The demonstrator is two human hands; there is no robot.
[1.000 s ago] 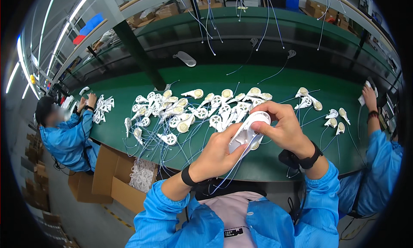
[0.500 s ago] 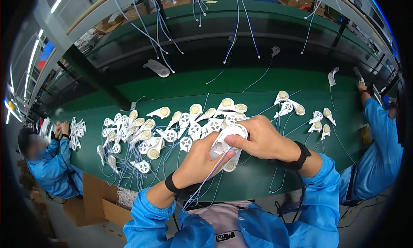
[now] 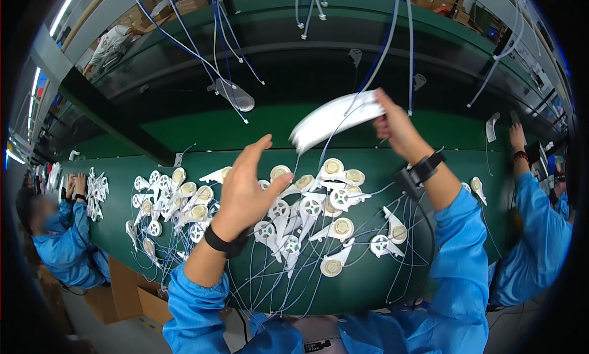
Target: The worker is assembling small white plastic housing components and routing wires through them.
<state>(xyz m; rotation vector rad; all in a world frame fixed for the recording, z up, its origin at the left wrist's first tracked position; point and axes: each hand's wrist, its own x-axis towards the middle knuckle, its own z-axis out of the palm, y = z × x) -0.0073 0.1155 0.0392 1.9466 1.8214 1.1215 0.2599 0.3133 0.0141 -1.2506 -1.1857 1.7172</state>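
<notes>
by the half-closed right hand (image 3: 396,128), a long, smooth, curved white casing (image 3: 319,125) is gripped at one end and held, blurred, over the green table (image 3: 362,286). the left hand (image 3: 245,191) is opened wide, with nothing gripped. beneath, white plastic parts (image 3: 336,230), round-headed and tapered, are scattered. above, flexible wires (image 3: 410,47) are hung. at lower left, an open cardboard box (image 3: 153,303) is seen, its contents mostly hidden.

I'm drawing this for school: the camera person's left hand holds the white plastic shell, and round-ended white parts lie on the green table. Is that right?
Not quite: the head view shows the right hand holding the white plastic shell; the left hand is open and empty. Round-ended white parts do lie on the green table.
</notes>
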